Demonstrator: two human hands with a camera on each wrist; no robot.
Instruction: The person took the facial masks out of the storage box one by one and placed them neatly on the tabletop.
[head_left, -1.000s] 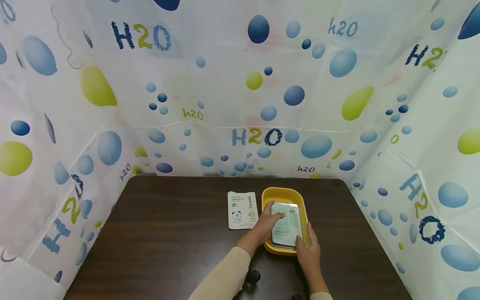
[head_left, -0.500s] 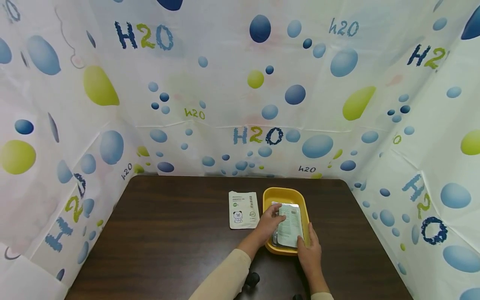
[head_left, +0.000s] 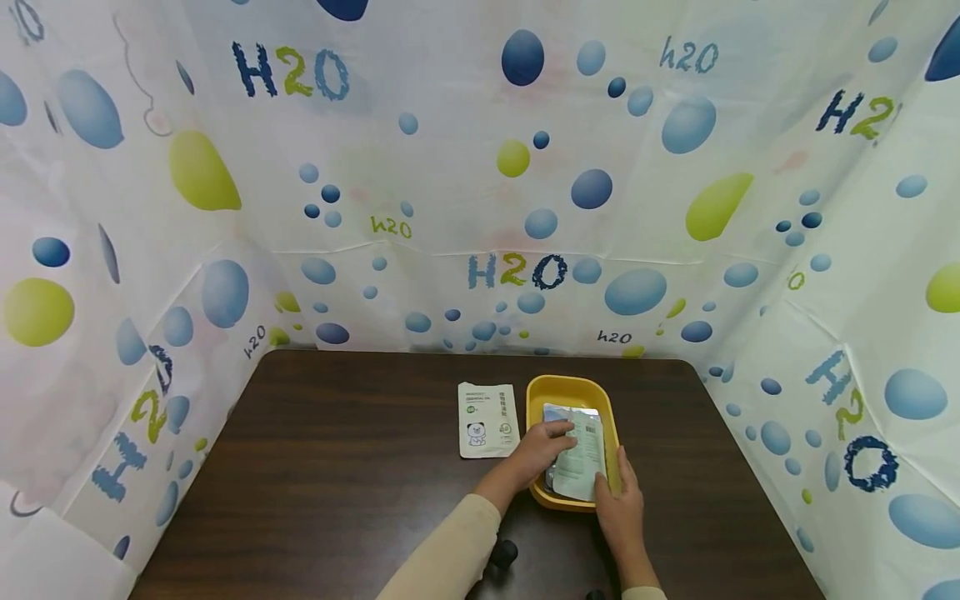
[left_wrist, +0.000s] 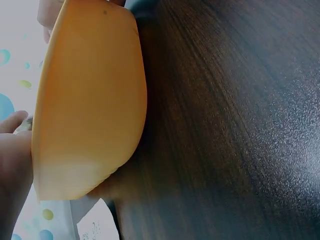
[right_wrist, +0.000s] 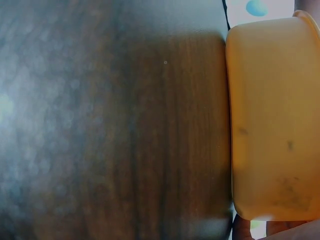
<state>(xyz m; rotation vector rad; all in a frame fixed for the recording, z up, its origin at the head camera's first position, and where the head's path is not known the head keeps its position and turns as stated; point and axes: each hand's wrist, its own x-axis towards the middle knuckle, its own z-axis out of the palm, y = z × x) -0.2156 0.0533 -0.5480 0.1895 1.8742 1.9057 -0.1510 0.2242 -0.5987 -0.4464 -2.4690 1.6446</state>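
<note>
In the head view, a yellow plastic tray stands on the dark wooden table, holding a stack of flat packets. On top lies a pale green printed packet, slightly askew, with the silvery-blue edge of another packet showing beneath. My left hand reaches over the tray's left rim and pinches the green packet near its left edge. With fingers along the outer right wall and thumb over the rim by the packet's lower right corner, my right hand grips the tray. Both wrist views show mostly the tray's outer walls.
Left of the tray lies a white packet with a bear drawing, flat on the table. A small black round object is near my left forearm. A white curtain with blue and green drops encloses the table.
The top green packet has shifted right and tilted, uncovering the packet beneath at the left. My left hand's fingers have moved slightly right and down over it. The right hand stays at the rim.
</note>
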